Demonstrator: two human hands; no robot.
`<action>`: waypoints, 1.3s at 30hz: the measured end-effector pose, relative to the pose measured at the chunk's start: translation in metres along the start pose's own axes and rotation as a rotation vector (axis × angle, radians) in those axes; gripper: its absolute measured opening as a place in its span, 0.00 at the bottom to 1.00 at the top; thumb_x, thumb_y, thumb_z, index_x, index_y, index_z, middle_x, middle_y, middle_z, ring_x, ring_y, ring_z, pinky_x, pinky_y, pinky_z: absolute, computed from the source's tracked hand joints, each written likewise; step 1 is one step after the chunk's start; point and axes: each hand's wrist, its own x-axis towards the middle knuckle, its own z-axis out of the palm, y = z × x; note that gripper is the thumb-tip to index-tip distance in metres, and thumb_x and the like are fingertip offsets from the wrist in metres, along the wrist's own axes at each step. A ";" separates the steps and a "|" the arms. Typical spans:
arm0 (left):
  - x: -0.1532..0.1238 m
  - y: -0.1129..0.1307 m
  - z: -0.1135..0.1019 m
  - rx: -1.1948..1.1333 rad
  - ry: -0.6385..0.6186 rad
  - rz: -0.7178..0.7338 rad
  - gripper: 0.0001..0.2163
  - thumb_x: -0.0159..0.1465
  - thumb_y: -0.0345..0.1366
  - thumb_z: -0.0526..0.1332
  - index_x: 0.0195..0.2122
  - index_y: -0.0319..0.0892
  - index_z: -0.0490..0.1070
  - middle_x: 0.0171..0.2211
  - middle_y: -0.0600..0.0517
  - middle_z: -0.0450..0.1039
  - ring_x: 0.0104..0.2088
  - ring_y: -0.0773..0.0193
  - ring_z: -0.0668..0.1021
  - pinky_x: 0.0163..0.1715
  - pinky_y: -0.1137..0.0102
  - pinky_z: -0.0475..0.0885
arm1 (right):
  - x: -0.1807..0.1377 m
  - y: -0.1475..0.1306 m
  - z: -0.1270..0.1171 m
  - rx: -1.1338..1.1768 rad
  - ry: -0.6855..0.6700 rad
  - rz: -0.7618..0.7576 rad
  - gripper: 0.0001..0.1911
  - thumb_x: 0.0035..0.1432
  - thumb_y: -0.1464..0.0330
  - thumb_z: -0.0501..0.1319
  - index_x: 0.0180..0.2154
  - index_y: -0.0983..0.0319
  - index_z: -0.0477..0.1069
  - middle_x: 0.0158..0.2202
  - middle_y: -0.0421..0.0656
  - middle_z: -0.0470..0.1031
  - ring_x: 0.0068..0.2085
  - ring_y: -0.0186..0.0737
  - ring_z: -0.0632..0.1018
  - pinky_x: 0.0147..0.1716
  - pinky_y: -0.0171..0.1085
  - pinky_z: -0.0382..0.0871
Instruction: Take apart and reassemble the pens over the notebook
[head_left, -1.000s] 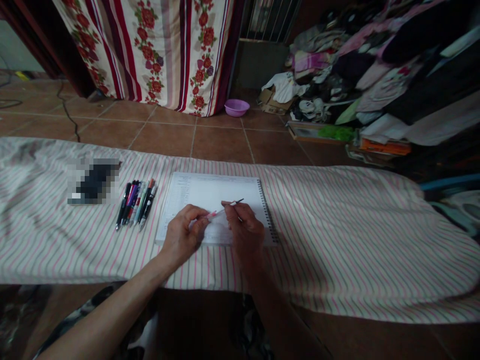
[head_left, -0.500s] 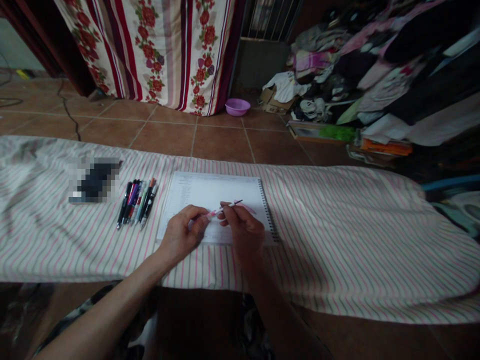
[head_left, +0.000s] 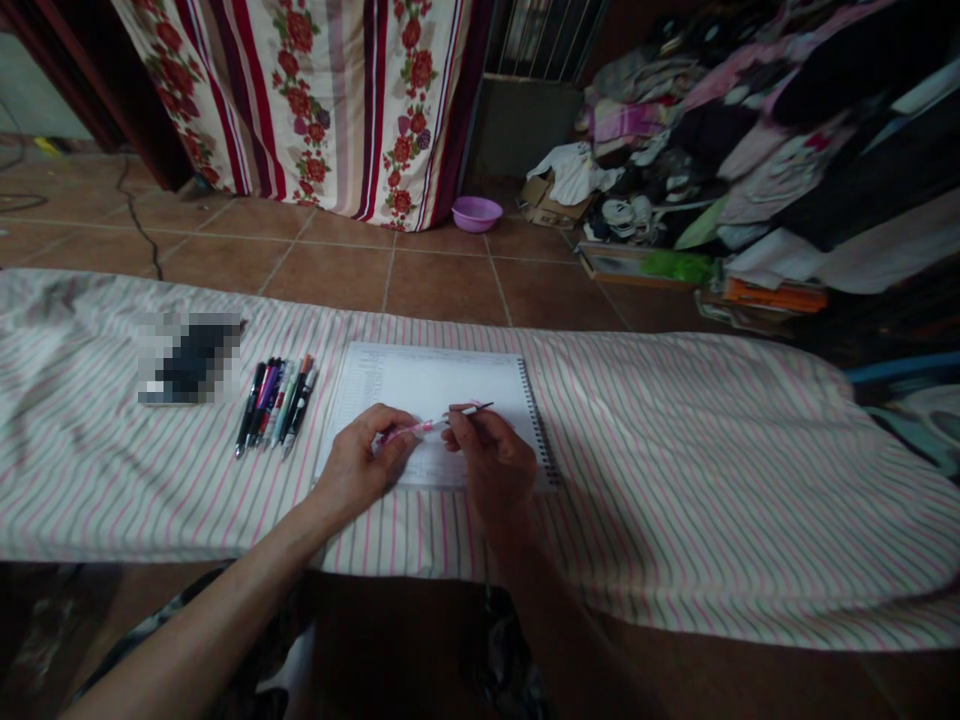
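Observation:
A spiral notebook [head_left: 442, 385] lies open on a striped cloth [head_left: 712, 450]. Both my hands hover over its near edge and hold one pink pen [head_left: 433, 424] between them. My left hand [head_left: 360, 465] pinches the pink end with thumb and fingers. My right hand [head_left: 491, 460] grips the white and dark end, fingers closed round it. The pen lies almost level, its dark tip pointing right. Several more pens [head_left: 276, 402] lie side by side to the left of the notebook, apart from both hands.
A blurred dark flat object [head_left: 187, 358] rests left of the pens. Beyond the cloth is brown tiled floor with a small purple bowl [head_left: 476, 213], a flowered curtain [head_left: 330, 100], and heaps of clothes [head_left: 750, 140] at the right.
The pen has shifted a little; more of its pink part now shows between my hands. Both hands stay over the notebook's near edge.

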 end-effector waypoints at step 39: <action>0.002 0.001 -0.005 0.036 -0.006 0.015 0.03 0.59 0.33 0.56 0.33 0.42 0.69 0.29 0.53 0.68 0.29 0.67 0.69 0.30 0.71 0.65 | 0.001 0.010 0.003 0.120 -0.090 0.178 0.10 0.44 0.63 0.65 0.29 0.62 0.74 0.20 0.36 0.72 0.20 0.29 0.72 0.20 0.29 0.70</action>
